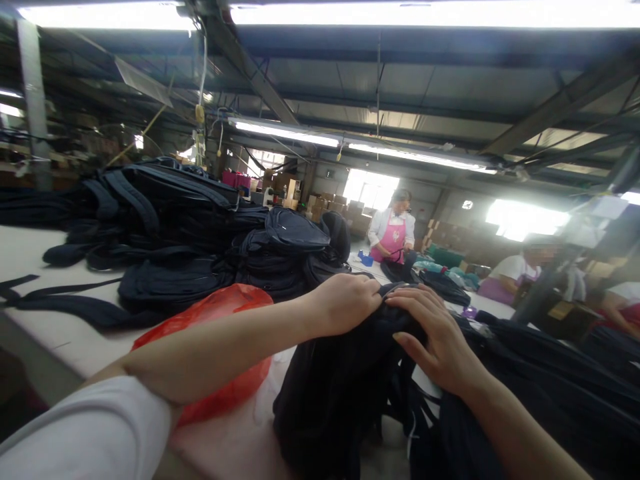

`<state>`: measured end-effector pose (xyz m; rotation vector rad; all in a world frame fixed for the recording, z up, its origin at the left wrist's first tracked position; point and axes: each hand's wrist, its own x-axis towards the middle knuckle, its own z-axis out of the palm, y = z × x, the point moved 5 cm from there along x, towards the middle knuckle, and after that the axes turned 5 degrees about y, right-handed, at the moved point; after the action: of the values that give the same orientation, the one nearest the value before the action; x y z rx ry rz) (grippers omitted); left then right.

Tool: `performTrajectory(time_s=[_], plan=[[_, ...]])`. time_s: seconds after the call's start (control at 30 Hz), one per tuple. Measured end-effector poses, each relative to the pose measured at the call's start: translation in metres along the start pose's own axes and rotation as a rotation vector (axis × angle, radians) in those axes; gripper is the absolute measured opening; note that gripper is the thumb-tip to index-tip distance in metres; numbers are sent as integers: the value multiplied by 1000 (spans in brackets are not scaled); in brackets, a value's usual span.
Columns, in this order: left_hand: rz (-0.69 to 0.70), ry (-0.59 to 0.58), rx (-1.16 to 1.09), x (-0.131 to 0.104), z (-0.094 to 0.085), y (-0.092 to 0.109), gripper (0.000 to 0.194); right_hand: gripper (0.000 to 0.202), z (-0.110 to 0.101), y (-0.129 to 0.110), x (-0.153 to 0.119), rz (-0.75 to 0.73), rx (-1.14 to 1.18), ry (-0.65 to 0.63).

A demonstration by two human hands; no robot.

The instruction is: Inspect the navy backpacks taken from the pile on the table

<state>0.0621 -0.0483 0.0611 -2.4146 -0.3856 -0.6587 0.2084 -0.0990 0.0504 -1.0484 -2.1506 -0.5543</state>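
White sleeve at the lower left of the frame leads to the left hand [345, 303], its grip bunched on the top edge of a dark backpack [340, 393] at lower centre. Right hand [435, 333] lies flat on the same backpack, fingers spread. Just left, a red plastic bag [220, 313] sits on the desk [45, 293], contents hidden. More backpacks [175, 227] are piled at centre left.

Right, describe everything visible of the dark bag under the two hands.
The dark bag is navy, fabric-like and soft, standing slumped at the near edge of the white table. Straps hang at its right side. The left hand grips its top, closed on the fabric; the right hand lies flat, fingers spread, on it. A red plastic bag lies beside it.
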Motion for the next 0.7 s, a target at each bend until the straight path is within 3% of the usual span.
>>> performTrajectory(time_s=[0.17, 0.33, 0.43, 0.6, 0.7], plan=[[-42, -27, -22, 3, -4, -4, 18, 25, -1, -1, 4, -21, -2, 45], [4, -131, -132, 9, -11, 2, 16, 35, 4, -1, 8, -96, -130, 187], [14, -179, -100, 4, -15, 9, 21, 37, 5, 11, 8, -121, -230, 238], [-1, -215, -62, -39, -17, 20, 21, 39, -2, 49, 1, -48, -315, 311], [-16, -288, -76, -75, -2, 33, 23, 42, 2, 60, 0, -32, -355, 266]])
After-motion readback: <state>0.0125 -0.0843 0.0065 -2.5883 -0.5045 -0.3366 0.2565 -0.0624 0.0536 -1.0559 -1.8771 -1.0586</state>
